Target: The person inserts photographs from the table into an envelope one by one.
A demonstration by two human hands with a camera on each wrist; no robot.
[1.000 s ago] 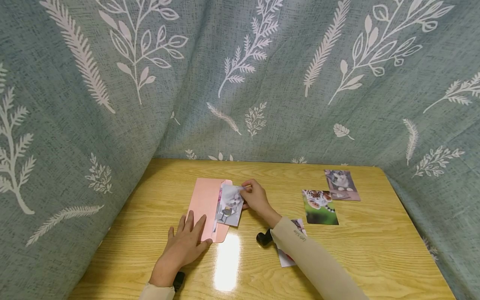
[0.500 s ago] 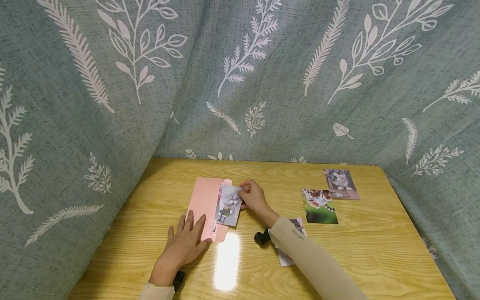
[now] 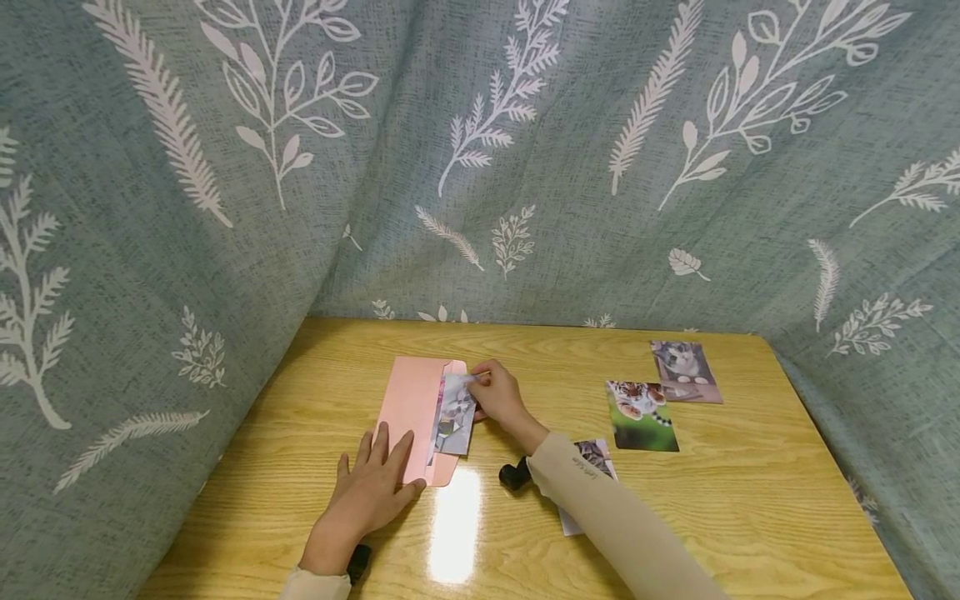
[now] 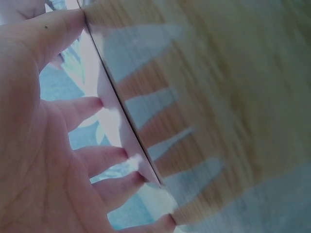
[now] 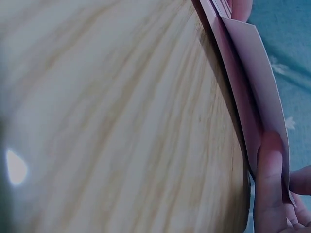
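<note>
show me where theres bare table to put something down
Bare table spreads right of the right sleeve, below the tiger photo; another patch lies left of the pink envelope. Crowded: the envelope, with the left hand on it and the right hand holding a gray photo at its opening; and the sleeve, over a partly hidden photo.

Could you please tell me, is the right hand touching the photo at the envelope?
Touching. The right wrist view shows the right hand pinching the photo, with contact on both faces.
</note>
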